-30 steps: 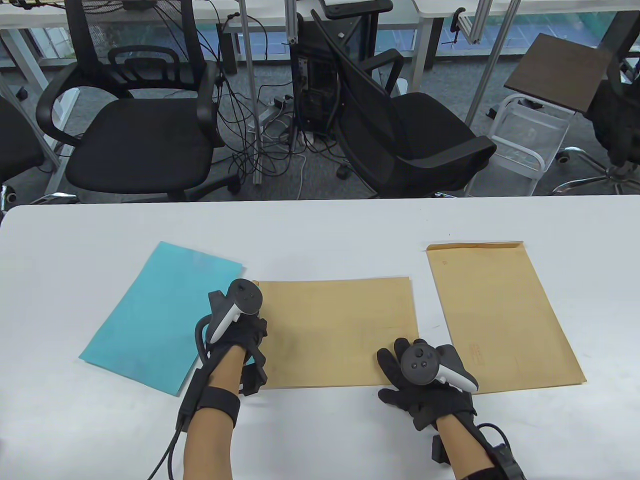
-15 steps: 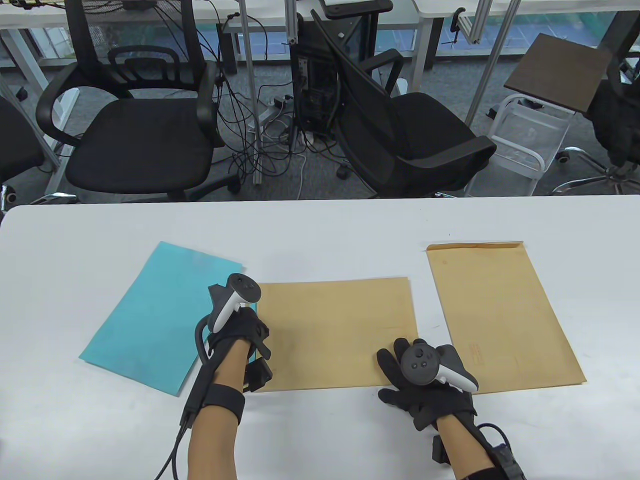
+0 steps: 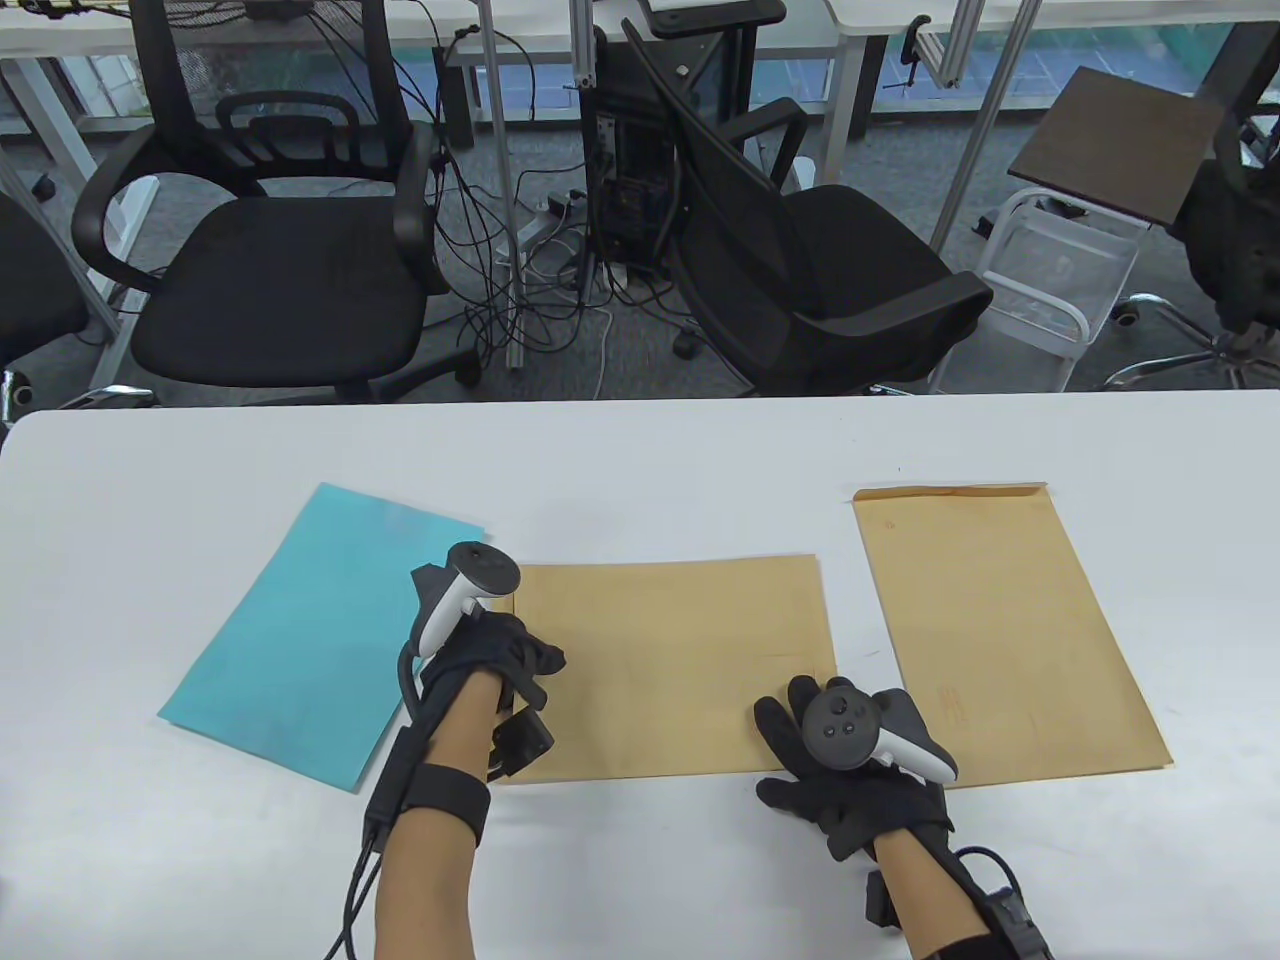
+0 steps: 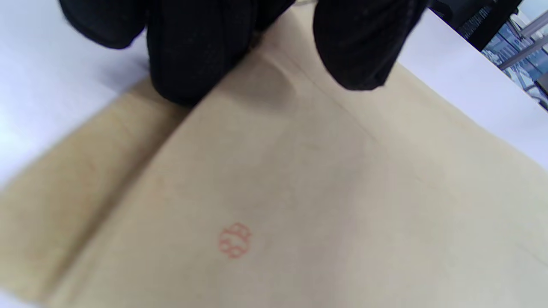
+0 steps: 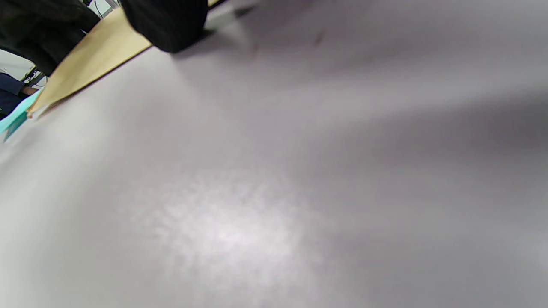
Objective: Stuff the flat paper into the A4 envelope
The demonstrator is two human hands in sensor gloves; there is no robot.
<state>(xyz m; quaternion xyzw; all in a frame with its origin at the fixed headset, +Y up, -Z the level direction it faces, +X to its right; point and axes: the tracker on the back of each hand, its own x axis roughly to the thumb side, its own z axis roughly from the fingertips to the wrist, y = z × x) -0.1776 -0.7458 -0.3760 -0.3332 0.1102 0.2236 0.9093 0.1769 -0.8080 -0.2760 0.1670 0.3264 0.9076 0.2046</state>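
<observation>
A brown A4 envelope lies lengthwise at the table's middle. A flat teal paper lies just left of it. My left hand is at the envelope's left end, fingers reaching right over it. In the left wrist view one of its fingers touches the envelope at the flap's crease and another hovers above. My right hand rests on the envelope's near right corner, fingers spread. The right wrist view shows a fingertip at the envelope's edge.
A second brown envelope lies upright at the right, beside my right hand. The white table runs wide behind the papers. Office chairs and cables stand beyond its far edge.
My left hand has turned and its fingers have stretched rightward over the envelope's left end. The right hand, the envelopes and the teal paper have not moved.
</observation>
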